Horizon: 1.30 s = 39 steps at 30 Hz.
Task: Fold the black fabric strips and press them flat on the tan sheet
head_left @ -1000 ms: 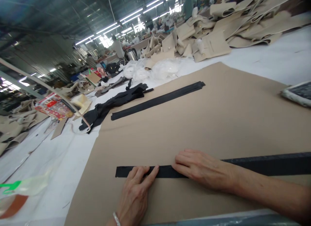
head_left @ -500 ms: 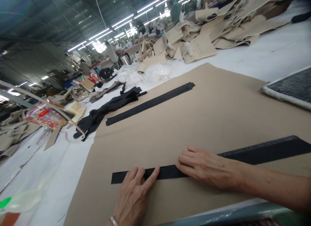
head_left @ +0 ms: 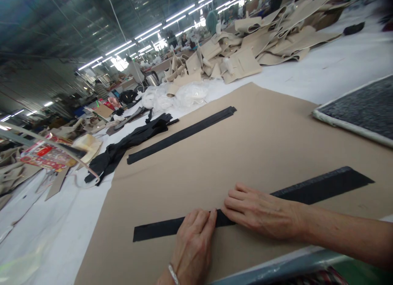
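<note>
Head view: from above the counter (head_left: 337,68), forward and down, tilted sideways
Hands (head_left: 258,212): close range
Ceiling lights (head_left: 180,13): far background

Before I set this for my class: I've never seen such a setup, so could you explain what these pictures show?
There's no machine: a person works bare-handed, filmed by one camera worn on the head, looking forward and down. The left hand and right hand both touch a long black strip; whether they pinch it, I can't tell. It lies on a tan sheet, with a second long black piece farther off, all on a white surface. Crumpled black pieces lie left of that.
</note>
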{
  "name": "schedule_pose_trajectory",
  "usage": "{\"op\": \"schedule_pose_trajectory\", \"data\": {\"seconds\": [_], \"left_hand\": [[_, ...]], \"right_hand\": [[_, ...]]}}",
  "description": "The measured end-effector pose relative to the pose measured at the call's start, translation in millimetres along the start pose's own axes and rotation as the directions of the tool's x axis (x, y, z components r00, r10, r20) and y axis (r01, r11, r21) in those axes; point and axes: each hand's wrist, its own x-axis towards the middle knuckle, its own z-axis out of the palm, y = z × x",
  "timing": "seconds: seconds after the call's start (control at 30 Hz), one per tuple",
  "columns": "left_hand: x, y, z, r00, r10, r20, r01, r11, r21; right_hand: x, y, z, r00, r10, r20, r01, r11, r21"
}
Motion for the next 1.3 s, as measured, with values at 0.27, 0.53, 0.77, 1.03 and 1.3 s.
{"op": "schedule_pose_trajectory", "data": {"seconds": [0.27, 0.53, 0.77, 1.03, 1.3], "left_hand": [[-2, -2, -0.8, 0.999, 0.032, 0.041, -0.033, 0.999, 0.012], [5, 5, -1.5, 0.997, 0.011, 0.076, -0.023, 0.987, 0.16], [34, 29, 1.8, 0.999, -0.032, 0.005, 0.032, 0.997, -0.071], [40, 41, 22.6, 0.999, 0.015, -0.039, -0.021, 0.988, -0.152], [43, 44, 24.6, 0.999, 0.036, 0.032, -0.036, 0.999, -0.008]], "right_hand": [[-16, 5, -4, 1.0, -0.001, 0.011, 0.001, 1.0, 0.023], [-41, 11, -14, 0.999, 0.034, 0.01, -0.034, 0.999, 0.021], [-49, 12, -16, 0.998, 0.066, -0.011, -0.066, 0.998, 0.022], [-59, 15, -16, 0.999, 0.044, 0.002, -0.044, 0.999, -0.009], [-78, 16, -23, 0.998, 0.068, 0.018, -0.068, 0.998, -0.012]]}}
